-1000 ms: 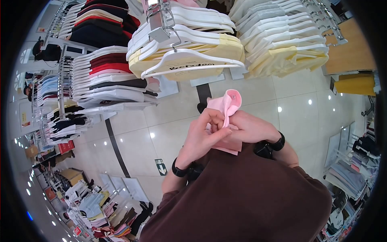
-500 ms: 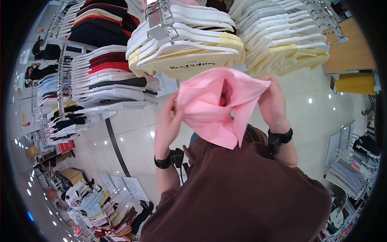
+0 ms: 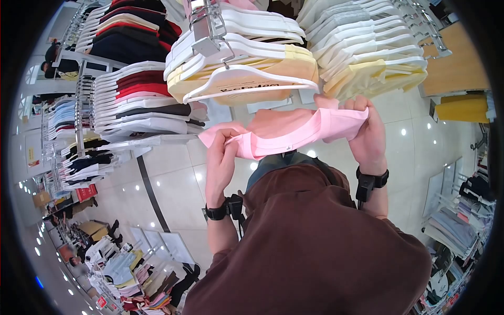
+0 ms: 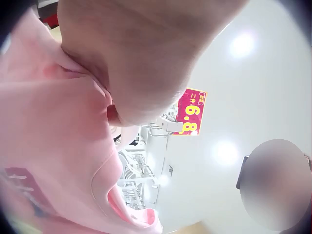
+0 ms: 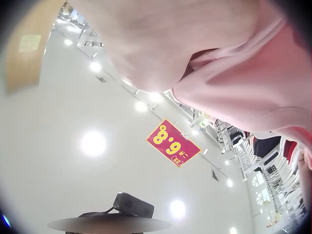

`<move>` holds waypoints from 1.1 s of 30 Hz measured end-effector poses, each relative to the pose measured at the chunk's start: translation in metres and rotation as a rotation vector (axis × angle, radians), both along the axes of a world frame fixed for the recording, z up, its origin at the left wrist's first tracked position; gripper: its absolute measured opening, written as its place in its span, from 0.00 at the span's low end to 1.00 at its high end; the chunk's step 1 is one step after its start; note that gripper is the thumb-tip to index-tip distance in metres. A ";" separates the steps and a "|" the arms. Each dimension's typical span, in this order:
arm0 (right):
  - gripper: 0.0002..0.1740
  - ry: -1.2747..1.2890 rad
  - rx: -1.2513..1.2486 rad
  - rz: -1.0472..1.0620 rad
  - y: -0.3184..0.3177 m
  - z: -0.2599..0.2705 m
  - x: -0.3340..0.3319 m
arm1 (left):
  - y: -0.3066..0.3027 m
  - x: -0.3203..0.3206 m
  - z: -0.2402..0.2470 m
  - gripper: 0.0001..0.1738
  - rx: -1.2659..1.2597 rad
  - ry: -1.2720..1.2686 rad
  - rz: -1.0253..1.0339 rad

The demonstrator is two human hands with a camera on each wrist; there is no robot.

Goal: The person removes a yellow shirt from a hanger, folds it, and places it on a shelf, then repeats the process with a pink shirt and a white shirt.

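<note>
A pink shirt (image 3: 294,134) is stretched between both hands in the head view, its curved neckline facing the person. The left hand (image 3: 223,157) pinches one shoulder side, the right hand (image 3: 369,139) grips the other. In the left wrist view the left hand (image 4: 131,53) holds the pink cloth (image 4: 53,131), fingertips mostly hidden. In the right wrist view the right hand (image 5: 170,44) holds bunched pink cloth (image 5: 243,87). Just beyond the shirt, an empty white hanger (image 3: 252,76) hangs from a metal rack arm (image 3: 207,42) before yellow shirts.
Racks of dark and red clothes (image 3: 136,86) stand at the left, white and yellow shirts (image 3: 367,63) at the upper right. Folded clothes (image 3: 451,226) lie at the lower right. Tiled floor (image 3: 173,173) shows below. Other people are at the far left.
The pink shirt went from bunched between close hands to spread wide; the hands moved apart. Since half a second ago its neckline has opened out and been pulled taut.
</note>
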State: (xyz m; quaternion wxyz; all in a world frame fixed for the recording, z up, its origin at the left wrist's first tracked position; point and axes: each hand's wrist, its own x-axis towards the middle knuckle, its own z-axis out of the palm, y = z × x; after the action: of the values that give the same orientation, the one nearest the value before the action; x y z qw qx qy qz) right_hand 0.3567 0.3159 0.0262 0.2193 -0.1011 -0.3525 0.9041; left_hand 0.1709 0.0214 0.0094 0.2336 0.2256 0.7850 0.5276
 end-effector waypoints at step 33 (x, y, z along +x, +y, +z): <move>0.13 -0.226 0.303 0.425 -0.039 0.006 -0.007 | 0.005 0.034 -0.097 0.16 -0.502 0.078 -0.117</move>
State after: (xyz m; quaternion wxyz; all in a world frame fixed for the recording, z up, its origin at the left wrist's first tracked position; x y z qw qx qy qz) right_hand 0.3497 0.2771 0.0323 -0.0035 -0.0913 -0.5192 0.8498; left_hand 0.2048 0.0262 -0.0880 0.2820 0.2258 0.8853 0.2929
